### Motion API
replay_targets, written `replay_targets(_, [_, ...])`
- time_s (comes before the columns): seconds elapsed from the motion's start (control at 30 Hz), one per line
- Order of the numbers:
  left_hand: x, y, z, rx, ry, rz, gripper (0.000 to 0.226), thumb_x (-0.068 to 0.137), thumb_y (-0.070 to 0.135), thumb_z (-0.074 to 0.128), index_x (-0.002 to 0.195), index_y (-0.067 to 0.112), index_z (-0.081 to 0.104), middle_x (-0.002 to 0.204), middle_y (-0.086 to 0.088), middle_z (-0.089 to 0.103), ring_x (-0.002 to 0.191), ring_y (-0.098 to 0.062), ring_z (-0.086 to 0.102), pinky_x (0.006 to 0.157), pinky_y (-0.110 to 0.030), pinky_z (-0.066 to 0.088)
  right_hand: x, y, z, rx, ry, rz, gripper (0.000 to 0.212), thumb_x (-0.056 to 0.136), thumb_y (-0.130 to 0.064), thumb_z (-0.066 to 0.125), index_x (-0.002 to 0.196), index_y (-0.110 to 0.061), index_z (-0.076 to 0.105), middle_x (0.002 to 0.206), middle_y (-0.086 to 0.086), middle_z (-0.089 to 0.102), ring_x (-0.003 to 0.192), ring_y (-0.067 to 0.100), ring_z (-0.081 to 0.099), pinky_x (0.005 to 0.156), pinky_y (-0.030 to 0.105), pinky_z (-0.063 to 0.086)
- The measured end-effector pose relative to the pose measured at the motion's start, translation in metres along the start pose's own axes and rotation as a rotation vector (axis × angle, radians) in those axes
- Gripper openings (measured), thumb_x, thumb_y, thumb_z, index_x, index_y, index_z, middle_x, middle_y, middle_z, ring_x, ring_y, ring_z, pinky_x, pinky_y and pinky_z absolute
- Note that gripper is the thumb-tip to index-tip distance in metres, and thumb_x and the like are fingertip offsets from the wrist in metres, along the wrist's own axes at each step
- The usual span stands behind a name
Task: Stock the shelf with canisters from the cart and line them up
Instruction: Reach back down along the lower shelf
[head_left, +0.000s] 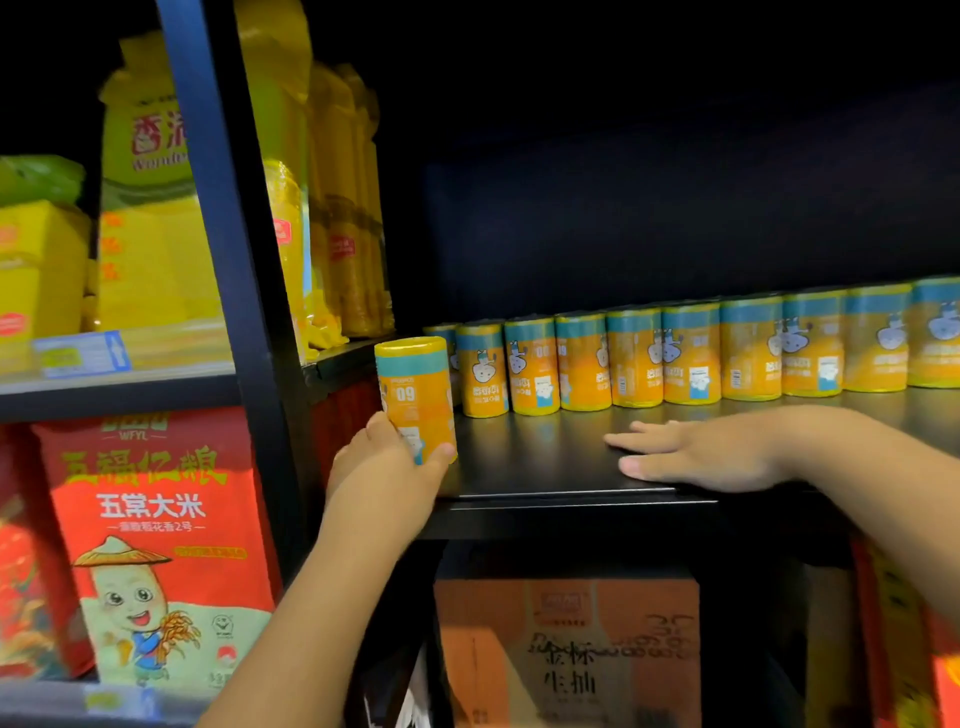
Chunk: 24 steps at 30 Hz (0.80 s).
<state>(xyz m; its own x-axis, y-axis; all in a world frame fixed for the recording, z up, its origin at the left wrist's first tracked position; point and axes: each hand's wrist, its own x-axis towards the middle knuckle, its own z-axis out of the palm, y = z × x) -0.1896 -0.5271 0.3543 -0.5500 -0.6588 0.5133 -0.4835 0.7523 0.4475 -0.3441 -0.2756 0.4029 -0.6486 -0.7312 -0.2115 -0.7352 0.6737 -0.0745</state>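
**Canister held at front left corner of shelf; right hand flat on board**

Found one cylindrical canister (418, 389), upright, at centre left of the frame, at the front left corner of the black shelf board (545, 467). Noted a smooth orange wrap, a teal band near the top and a yellow rim, with print set upside down. Found the left hand (387, 457) wrapped round its lower half, thumb across the near face, fingers curled behind on the left side. Cannot tell base contact with the board: resting or just above.

Found the right hand (696, 454) laid flat, palm down, on the board at centre right, fingers straight and pointing left, holding nothing.

Recorded a row of matching canisters (691, 358) along the back of the board, from just behind the held one to the right edge of the frame, all upright, side by side, most touching. Noted a matt, flat board with a straight front lip. Noted a bare strip between row and lip, occupied in part by the right hand.

Noted a black metal upright (228, 234) just left of the held canister. Saw glossy yellow bags (150, 234) at upper left, a red rice bag (156, 535) at lower left, and a brown cardboard carton (566, 649) beneath the board at bottom centre.
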Motion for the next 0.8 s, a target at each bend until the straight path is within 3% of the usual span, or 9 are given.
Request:
replay_targets(0.1, [-0.033, 0.001, -0.002, 0.075, 0.048, 0.196, 0.057, 0.094, 0.058, 0.052, 0.138, 0.023, 0.039, 0.125, -0.005, 0.056, 0.108, -0.023, 0.055, 0.086, -0.031, 0.043, -0.010, 0.021, 0.014, 0.111, 0.091, -0.004, 0.077, 0.078, -0.084, 0.016, 0.151, -0.061, 0.012, 0.168, -0.017, 0.001, 0.156, 0.016, -0.004, 0.125, 0.048, -0.004])
replay_targets(0.17, [-0.043, 0.004, -0.006, 0.116, -0.041, 0.262, 0.060, 0.094, 0.067, 0.040, 0.146, 0.038, 0.034, 0.134, -0.005, 0.051, 0.119, -0.024, 0.051, 0.093, -0.032, 0.044, -0.012, 0.026, 0.020, 0.133, 0.138, -0.015, 0.080, 0.073, -0.087, 0.015, 0.149, -0.063, 0.018, 0.167, -0.018, 0.004, 0.156, 0.015, -0.003, 0.125, 0.051, -0.004])
replay_targets(0.33, [-0.027, 0.022, -0.017, 0.330, -0.321, 0.157, 0.084, 0.082, 0.085, 0.017, 0.156, 0.047, 0.018, 0.152, -0.007, 0.037, 0.138, -0.027, 0.037, 0.111, -0.041, 0.040, -0.011, 0.027, 0.022, 0.119, 0.148, -0.023, 0.085, 0.067, -0.088, 0.011, 0.148, -0.064, 0.017, 0.168, -0.018, 0.004, 0.156, 0.016, -0.001, 0.124, 0.057, -0.003])
replay_targets(0.43, [-0.001, 0.029, -0.012, 0.367, -0.479, 0.087, 0.087, 0.081, 0.088, 0.019, 0.157, 0.047, 0.008, 0.165, -0.006, 0.022, 0.149, -0.032, 0.025, 0.119, -0.048, 0.028, -0.010, 0.030, 0.021, 0.121, 0.142, -0.028, 0.090, 0.063, -0.090, 0.010, 0.149, -0.065, 0.016, 0.167, -0.019, 0.004, 0.156, 0.016, 0.000, 0.124, 0.056, -0.002])
replay_targets(0.53, [0.028, 0.031, -0.002, 0.363, -0.590, 0.077, 0.090, 0.081, 0.088, 0.022, 0.158, 0.044, 0.006, 0.169, -0.001, 0.011, 0.155, -0.027, 0.011, 0.124, -0.049, 0.016, -0.009, 0.030, 0.022, 0.122, 0.137, -0.030, 0.092, 0.061, -0.091, 0.010, 0.149, -0.065, 0.014, 0.167, -0.019, 0.003, 0.156, 0.016, -0.001, 0.124, 0.054, -0.001])
replay_targets(0.8, [0.085, 0.045, 0.027, 0.354, -0.667, 0.078, 0.077, 0.097, 0.070, 0.031, 0.161, 0.031, 0.010, 0.168, 0.001, 0.012, 0.155, -0.024, 0.012, 0.124, -0.042, 0.009, -0.010, 0.034, 0.023, 0.149, 0.140, -0.052, 0.094, 0.058, -0.093, 0.009, 0.148, -0.066, 0.013, 0.167, -0.021, 0.003, 0.156, 0.013, -0.002, 0.125, 0.052, 0.000])
